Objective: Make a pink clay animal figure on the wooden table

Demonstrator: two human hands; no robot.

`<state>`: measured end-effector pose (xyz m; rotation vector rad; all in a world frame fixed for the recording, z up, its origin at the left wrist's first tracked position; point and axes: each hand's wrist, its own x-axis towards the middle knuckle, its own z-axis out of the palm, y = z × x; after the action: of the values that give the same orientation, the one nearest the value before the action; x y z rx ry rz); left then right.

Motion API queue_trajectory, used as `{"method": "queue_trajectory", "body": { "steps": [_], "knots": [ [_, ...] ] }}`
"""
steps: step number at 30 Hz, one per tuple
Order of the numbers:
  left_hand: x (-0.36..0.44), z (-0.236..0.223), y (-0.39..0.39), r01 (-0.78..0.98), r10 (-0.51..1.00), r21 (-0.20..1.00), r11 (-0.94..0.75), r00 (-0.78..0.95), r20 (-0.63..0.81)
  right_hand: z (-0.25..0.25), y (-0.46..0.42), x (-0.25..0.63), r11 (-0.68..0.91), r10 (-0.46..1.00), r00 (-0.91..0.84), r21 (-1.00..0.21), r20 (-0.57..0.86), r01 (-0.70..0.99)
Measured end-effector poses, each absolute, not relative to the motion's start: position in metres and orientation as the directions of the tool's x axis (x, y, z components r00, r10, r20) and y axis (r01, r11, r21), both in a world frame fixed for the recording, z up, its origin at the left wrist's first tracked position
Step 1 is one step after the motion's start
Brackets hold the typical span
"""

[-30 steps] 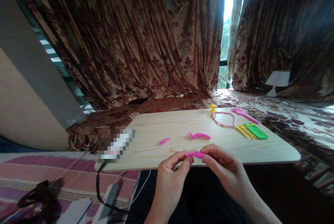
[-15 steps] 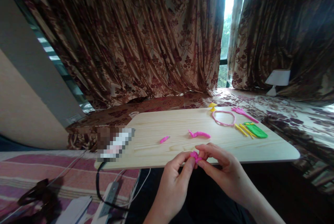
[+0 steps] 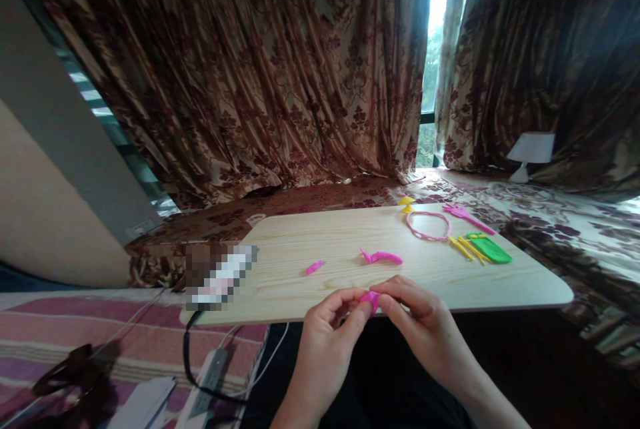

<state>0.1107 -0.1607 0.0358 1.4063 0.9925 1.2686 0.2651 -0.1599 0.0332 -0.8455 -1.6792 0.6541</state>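
Between both hands, just over the table's front edge, is a small lump of pink modelling clay. My left hand pinches it from the left with thumb and forefinger. From the other side my right hand grips it with thumb and fingertips, hiding part of it. Beyond the hands lie a bent pink clay strip and a short pink piece with a greyish tip.
On the wooden table, a pink ring, a pink hand-shaped piece, yellow sticks, a green slab and a yellow mushroom-like piece lie at the back right. A blurred-out object occupies the left end.
The pink clay in my fingers looks more compact and rounded, and its folded flaps no longer show. My fingers have closed in around it; the pieces on the table stay put.
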Motion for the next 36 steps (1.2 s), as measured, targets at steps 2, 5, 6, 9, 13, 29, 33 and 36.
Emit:
{"method": "queue_trajectory", "body": {
  "steps": [2, 5, 6, 9, 13, 29, 33, 36],
  "knots": [
    [0.11, 0.034, -0.158, -0.146, 0.981, 0.979, -0.144, 0.112, 0.161, 0.032, -0.16, 0.265, 0.638, 0.769, -0.142, -0.735, 0.623, 0.231],
    [0.11, 0.031, -0.159, -0.32, 0.986, 0.945, -0.06, 0.126, 0.105, 0.031, -0.161, 0.264, 0.697, 0.715, -0.185, -0.669, 0.674, 0.257],
    [0.11, 0.03, -0.16, -0.375, 0.985, 0.926, -0.032, 0.146, 0.093, 0.031, -0.161, 0.264, 0.707, 0.706, -0.195, -0.66, 0.681, 0.253],
    [0.112, 0.03, -0.165, -0.493, 0.972, 0.868, 0.055, 0.226, 0.067, 0.033, -0.16, 0.264, 0.72, 0.694, -0.199, -0.664, 0.692, 0.201],
    [0.114, 0.033, -0.168, -0.428, 0.982, 0.904, 0.005, 0.171, 0.076, 0.036, -0.161, 0.263, 0.698, 0.716, -0.133, -0.696, 0.685, 0.171],
    [0.122, 0.021, -0.163, -0.2, 0.979, 0.959, -0.199, 0.003, 0.204, 0.026, -0.159, 0.25, 0.685, 0.722, -0.015, -0.712, 0.692, 0.155],
    [0.125, 0.017, -0.163, -0.277, 0.987, 0.948, -0.155, 0.006, 0.163, 0.023, -0.156, 0.247, 0.713, 0.659, 0.042, -0.641, 0.751, 0.283],
    [0.123, 0.019, -0.16, -0.339, 0.991, 0.934, -0.111, 0.027, 0.128, 0.027, -0.156, 0.251, 0.707, 0.675, -0.034, -0.633, 0.737, 0.316]
  ]
}}
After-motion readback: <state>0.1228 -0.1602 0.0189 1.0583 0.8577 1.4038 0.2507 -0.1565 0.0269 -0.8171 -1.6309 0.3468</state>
